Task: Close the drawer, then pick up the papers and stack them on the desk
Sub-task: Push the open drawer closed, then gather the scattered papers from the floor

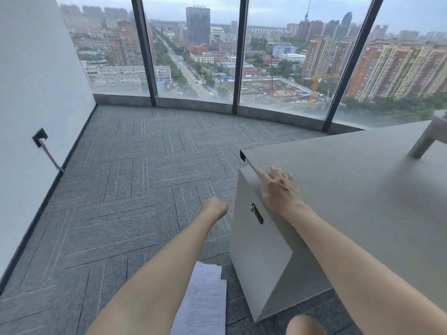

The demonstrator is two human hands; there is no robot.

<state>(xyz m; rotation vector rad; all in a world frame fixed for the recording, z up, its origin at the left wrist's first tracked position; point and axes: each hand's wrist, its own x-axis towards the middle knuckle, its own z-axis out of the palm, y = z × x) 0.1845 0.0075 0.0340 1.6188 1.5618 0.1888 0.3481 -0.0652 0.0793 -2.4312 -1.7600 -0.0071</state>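
Grey carpet (135,180) under printed papers (203,301); right hand (280,189) flat, open on desk (350,189); left hand (215,207) curled, empty.

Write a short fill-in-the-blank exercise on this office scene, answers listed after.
1. The right hand rests flat on top of the ____.
2. The papers lie on the ____.
3. The left hand is curled into a ____.
4. A cable runs from a socket on the ____.

Answers: desk; carpet; fist; wall

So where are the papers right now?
The papers lie on the carpet at bottom centre, beside the drawer front, under the left forearm.
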